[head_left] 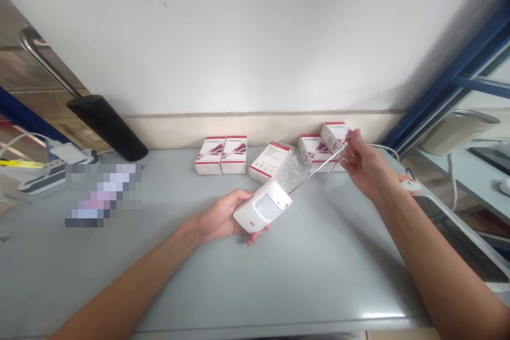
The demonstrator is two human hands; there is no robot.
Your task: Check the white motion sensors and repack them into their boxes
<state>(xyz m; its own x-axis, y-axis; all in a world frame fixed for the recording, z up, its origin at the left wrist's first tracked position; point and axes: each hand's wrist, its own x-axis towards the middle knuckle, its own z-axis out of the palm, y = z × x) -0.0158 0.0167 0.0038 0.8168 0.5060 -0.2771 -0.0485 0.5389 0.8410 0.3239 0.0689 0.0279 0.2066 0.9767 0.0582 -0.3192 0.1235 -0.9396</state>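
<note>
My left hand (pixel 221 218) grips a white motion-sensor device (pixel 263 206) just above the grey table (pixel 239 276), fingers wrapped round its body. My right hand (pixel 360 162) is raised to the right of it, pinching the top of a thin metal rod (pixel 319 169) that slants down-left to the device's upper end. A crumpled clear plastic bag (pixel 297 167) lies just behind the device.
Several small red-and-white boxes (pixel 221 155) stand in a row along the back wall, one of them (pixel 269 162) lying tilted. A black handle (pixel 107 125) leans at the left, with a white power strip (pixel 51 167) beside it. A blue frame (pixel 450 79) bounds the right side.
</note>
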